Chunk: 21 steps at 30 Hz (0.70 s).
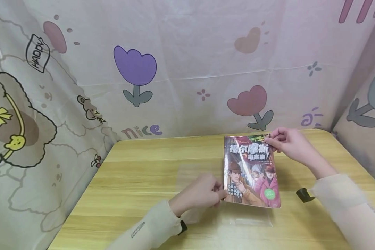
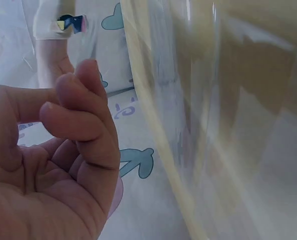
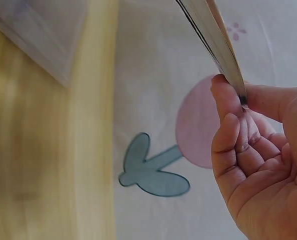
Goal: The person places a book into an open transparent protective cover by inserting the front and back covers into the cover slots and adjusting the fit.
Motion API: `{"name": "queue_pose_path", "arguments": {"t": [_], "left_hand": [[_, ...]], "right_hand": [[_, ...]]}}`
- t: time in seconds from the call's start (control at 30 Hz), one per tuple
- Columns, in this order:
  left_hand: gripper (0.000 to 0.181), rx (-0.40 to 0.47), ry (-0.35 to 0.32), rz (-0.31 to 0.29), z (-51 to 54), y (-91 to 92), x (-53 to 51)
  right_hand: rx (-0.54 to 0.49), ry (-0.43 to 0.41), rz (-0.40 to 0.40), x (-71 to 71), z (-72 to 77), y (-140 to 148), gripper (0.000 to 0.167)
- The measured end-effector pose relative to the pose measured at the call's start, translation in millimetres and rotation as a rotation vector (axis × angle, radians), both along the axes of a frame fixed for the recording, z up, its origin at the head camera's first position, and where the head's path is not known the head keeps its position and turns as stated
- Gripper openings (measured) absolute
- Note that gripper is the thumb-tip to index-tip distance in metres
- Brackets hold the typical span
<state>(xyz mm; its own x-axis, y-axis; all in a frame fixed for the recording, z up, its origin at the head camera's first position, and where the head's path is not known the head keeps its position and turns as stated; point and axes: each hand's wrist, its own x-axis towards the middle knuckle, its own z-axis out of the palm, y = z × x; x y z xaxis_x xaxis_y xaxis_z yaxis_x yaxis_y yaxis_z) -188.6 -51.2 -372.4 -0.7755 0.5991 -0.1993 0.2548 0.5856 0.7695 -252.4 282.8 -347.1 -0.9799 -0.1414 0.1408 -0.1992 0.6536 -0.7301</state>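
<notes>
A glossy paperback book (image 1: 251, 173) with an illustrated cover and large Chinese characters is held up over the table, its cover toward the head camera. My left hand (image 1: 203, 191) pinches its lower left corner. At the upper right corner, my right hand (image 1: 285, 144) grips the book between thumb and fingers. The right wrist view shows the book (image 3: 216, 42) edge-on, between the thumb and curled fingers of the right hand (image 3: 263, 150). In the left wrist view the left hand (image 2: 63, 150) has curled fingers, and the book cannot be made out there.
A clear plastic sheet or sleeve (image 1: 189, 177) lies on the wooden table (image 1: 137, 194) beneath the book. Its corner shows in the right wrist view as clear plastic (image 3: 48, 40). A printed cloth (image 1: 181, 45) hangs behind the table and along both sides.
</notes>
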Motion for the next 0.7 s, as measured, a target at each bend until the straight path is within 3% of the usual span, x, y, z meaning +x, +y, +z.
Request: {"name": "queue_pose_path", "arguments": {"t": [0.3, 0.7], "left_hand": [[0.037, -0.029, -0.037, 0.014, -10.0, -14.4, 18.4], [0.036, -0.038, -0.108, 0.022, -28.7, -22.1, 23.3]], "right_hand": [[0.022, -0.048, 0.039, 0.8, -21.5, -19.7, 0.024], [-0.003, -0.098, 0.085, -3.8, -48.5, -34.2, 0.017]]}}
